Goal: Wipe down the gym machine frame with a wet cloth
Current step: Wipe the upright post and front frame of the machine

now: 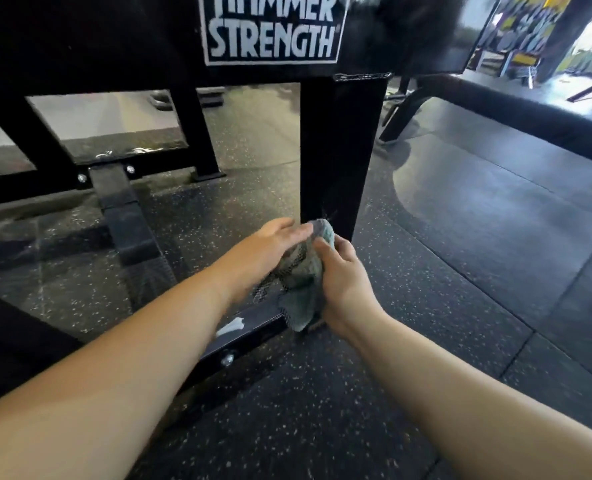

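Observation:
A grey-green cloth (pixel 303 275) with a dark mesh patch hangs bunched between both hands, just in front of the foot of a black upright post (pixel 339 150) of the gym machine frame. My right hand (pixel 343 282) grips the cloth from the right, fingers curled round it. The straight fingers of my left hand (pixel 270 244) lie against its left side and top. The cloth's upper end sits close to the post's base. A low black floor bar (pixel 239 337) of the frame runs under my left wrist.
A black pad with a white Hammer Strength label (pixel 274 29) spans the top. Slanted black frame members (pixel 121 202) stand at left. A padded black bar (pixel 537 112) crosses at right. Speckled rubber floor (pixel 322 410) lies all around.

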